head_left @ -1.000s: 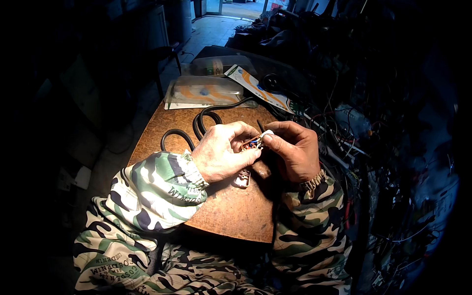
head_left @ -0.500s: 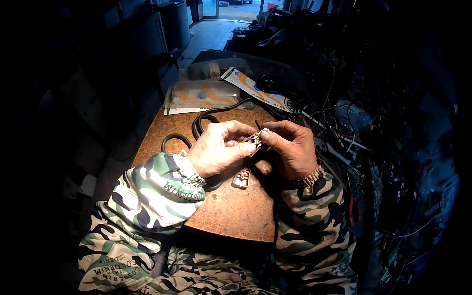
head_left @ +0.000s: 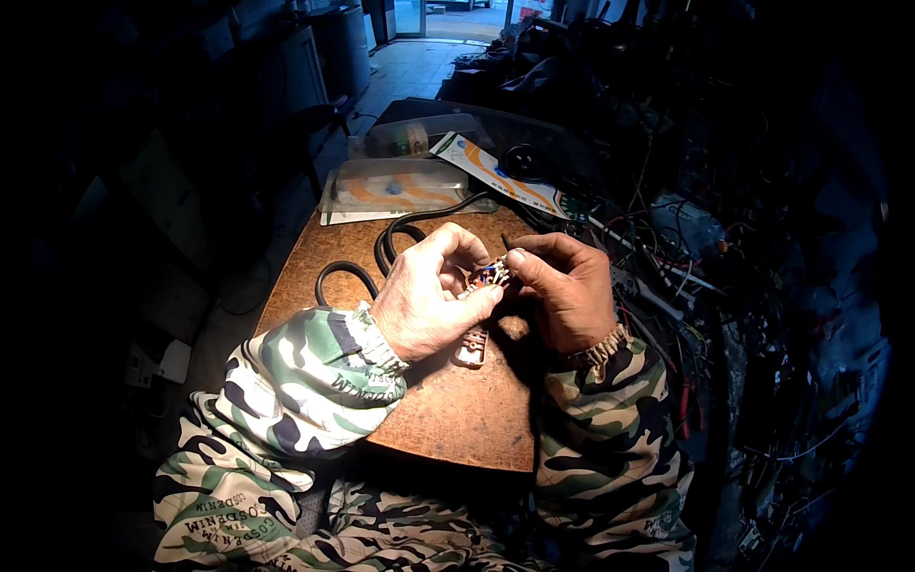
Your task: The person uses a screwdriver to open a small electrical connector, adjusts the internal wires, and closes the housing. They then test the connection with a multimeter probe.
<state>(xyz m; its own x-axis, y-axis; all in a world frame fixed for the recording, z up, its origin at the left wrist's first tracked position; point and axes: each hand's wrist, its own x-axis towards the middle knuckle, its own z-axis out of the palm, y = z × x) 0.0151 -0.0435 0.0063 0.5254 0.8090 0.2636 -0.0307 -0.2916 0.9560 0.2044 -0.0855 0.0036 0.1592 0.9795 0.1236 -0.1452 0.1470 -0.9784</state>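
My left hand (head_left: pixel 429 297) and my right hand (head_left: pixel 567 291) meet over the wooden board, both with fingers curled on a small light-coloured electrical fitting (head_left: pixel 489 275) with blue and brownish wire bits inside. The right thumb presses its upper right end; the left thumb lies along its lower side. A small open plastic housing piece (head_left: pixel 472 349) lies on the wooden board (head_left: pixel 415 415) just below my hands, near a brownish lump (head_left: pixel 513 327). A thick black cable (head_left: pixel 348 269) loops behind and left of my left hand. A dark thin end pokes up beyond my fingers.
Clear plastic packs (head_left: pixel 391 186) and a white-and-orange card (head_left: pixel 496 173) lie at the back near a coiled black cord (head_left: pixel 522 162). A tangle of wires and parts (head_left: pixel 705 286) fills the right. A dark chair (head_left: pixel 319 124) stands back left; a doorway (head_left: pixel 457 19) is beyond.
My fingers have shifted slightly around the fitting, and its inside shows again after being mostly covered half a second ago. The left fingertips are more arched. The housing piece stays below.
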